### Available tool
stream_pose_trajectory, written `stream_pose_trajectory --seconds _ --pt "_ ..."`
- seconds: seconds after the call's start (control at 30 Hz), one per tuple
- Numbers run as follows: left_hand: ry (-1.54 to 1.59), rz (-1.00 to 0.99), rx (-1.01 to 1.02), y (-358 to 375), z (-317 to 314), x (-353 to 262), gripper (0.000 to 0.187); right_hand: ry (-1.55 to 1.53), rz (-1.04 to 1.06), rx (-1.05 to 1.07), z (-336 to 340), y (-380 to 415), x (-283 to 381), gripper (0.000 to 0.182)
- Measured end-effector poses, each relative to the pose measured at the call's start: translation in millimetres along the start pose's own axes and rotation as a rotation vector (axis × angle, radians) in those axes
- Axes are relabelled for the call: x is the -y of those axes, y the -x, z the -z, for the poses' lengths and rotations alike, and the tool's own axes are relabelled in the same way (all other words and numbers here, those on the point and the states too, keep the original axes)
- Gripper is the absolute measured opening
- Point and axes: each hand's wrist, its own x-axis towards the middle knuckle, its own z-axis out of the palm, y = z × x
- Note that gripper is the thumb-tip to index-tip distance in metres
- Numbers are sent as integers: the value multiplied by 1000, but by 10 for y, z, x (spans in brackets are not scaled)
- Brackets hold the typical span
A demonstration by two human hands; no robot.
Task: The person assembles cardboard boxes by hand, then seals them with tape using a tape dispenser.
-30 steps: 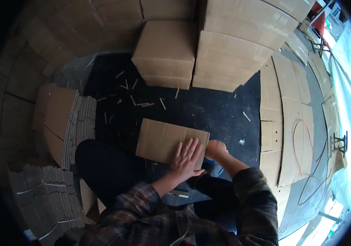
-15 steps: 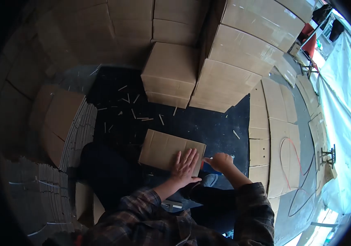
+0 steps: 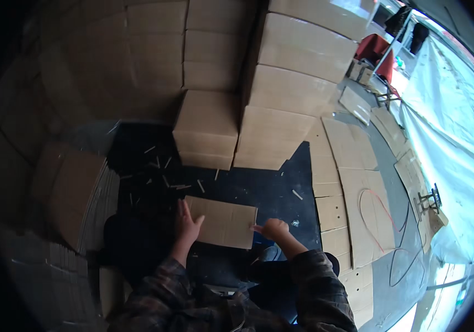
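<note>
A folded brown cardboard piece (image 3: pixel 226 224), perhaps a flattened carton, lies crosswise in front of my knees. At its left edge is my left hand (image 3: pixel 186 226), fingers stretched out along the side and thumb apart over the top. My right hand (image 3: pixel 274 229) is at the opposite edge, its fingers curled in and its thumb pointing to the cardboard. Whatever lies inside those curled fingers is hidden. Below the right hand a shoe (image 3: pixel 270 253) partly shows.
Tall stacks of cartons (image 3: pixel 281 88) rise ahead, with a lower carton (image 3: pixel 206 119) beside them. Cardboard strips (image 3: pixel 166 181) litter the dark mat (image 3: pixel 248 185). Bundled flat cardboard (image 3: pixel 76 193) stands left. Cardboard sheets (image 3: pixel 364 210) and a red cord (image 3: pixel 378 193) lie right.
My left hand has moved from the top of the cardboard to its left edge. The right hand stays by the right edge. The whole view has shifted as my head moved.
</note>
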Motion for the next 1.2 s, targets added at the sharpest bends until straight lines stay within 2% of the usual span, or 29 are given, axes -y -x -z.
stream_pose_trajectory --seconds 0.07,0.1,0.13,0.17,0.2,0.27,0.3,0.37,0.43,0.57,0.63,0.67,0.8,0.83,0.87,0.9,0.97,1.0,1.03,1.07,1.1,1.2 --pt "305 226 151 -90 22 96 80 -38 -3 16 88 33 -27 89" --pt "357 286 234 -140 109 99 78 -55 14 58 105 58 -39 90" --pt "406 352 314 -176 212 144 75 -54 -6 -30 49 47 -54 89" --pt "429 403 394 -277 -33 461 79 -61 -1 -40 13 25 -67 89" --pt "423 396 384 -272 13 478 79 -57 0 -72 3 18 -75 88" --pt "517 471 516 -262 61 494 89 -53 0 -108 -23 -6 -81 87" --pt "520 464 513 -233 142 416 89 -40 30 -79 13 30 -87 93" --pt "578 722 636 -161 370 220 96 -31 55 -61 64 94 -106 100" --pt "583 714 629 -154 345 257 96 117 121 -159 16 159 -97 83" --pt "679 719 657 -147 288 321 96 122 170 -206 -23 279 -115 71" --pt "659 689 654 -129 309 289 95 35 408 52 -70 239 -117 66" --pt "637 669 652 -100 313 286 94 14 527 102 -146 114 -143 56" --pt "635 668 527 108 573 171 88 144 663 115 -233 -50 -128 49" --pt "603 543 375 152 630 199 84 156 679 125 -158 34 -72 49" --pt "561 417 227 199 703 239 80 58 624 10 -99 150 -38 47" --pt "560 435 218 254 832 272 80 -41 564 -104 24 327 26 45" --pt "744 257 61 315 1194 300 74 -6 530 -156 349 651 244 47" --pt "740 265 56 315 1391 239 74 26 481 -216 505 756 336 51" --pt "812 160 -32 284 1599 158 71 28 489 -211 620 801 402 51" --pt "881 51 -120 199 1731 114 70 -15 534 -325 723 824 465 57" --pt "877 53 -126 61 1798 129 70 -60 578 -444 839 822 527 65" --pt "798 -41 -126 -461 1947 159 66 8 521 -550 1270 713 732 75"
